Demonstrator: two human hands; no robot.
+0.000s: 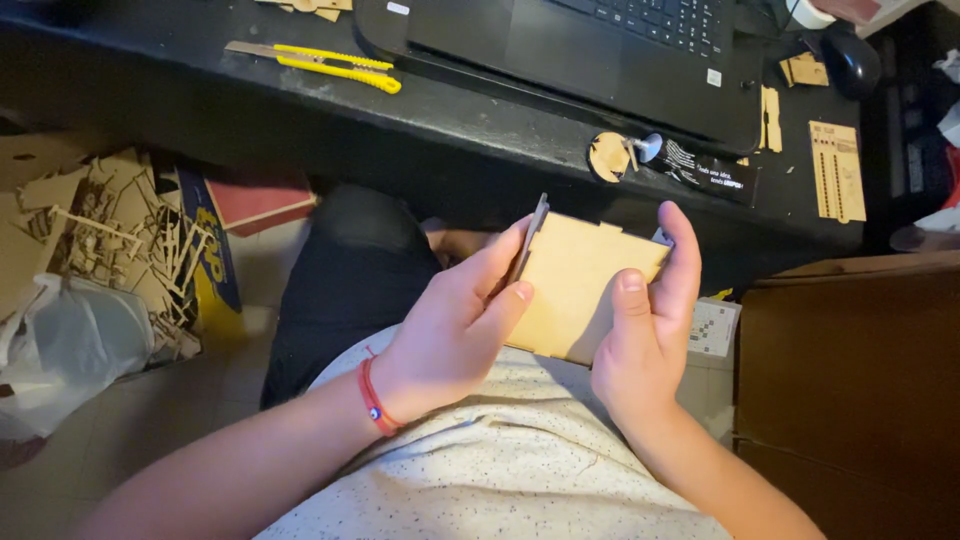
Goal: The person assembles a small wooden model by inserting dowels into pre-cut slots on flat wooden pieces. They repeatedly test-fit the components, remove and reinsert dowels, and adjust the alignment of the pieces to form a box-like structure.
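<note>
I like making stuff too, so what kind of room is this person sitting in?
Probably a home hobby desk used for craft or model building. Both hands hold a flat wooden panel, a yellow utility knife and a laptop lie on the black desk, and wood offcuts pile up on the floor.

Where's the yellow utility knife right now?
The yellow utility knife lies on the black desk at the upper left of the head view, just left of the laptop.

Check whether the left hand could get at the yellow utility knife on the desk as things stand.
Probably yes: the yellow utility knife lies uncovered on the desk, but the left hand would first have to release the wooden panel.
</note>
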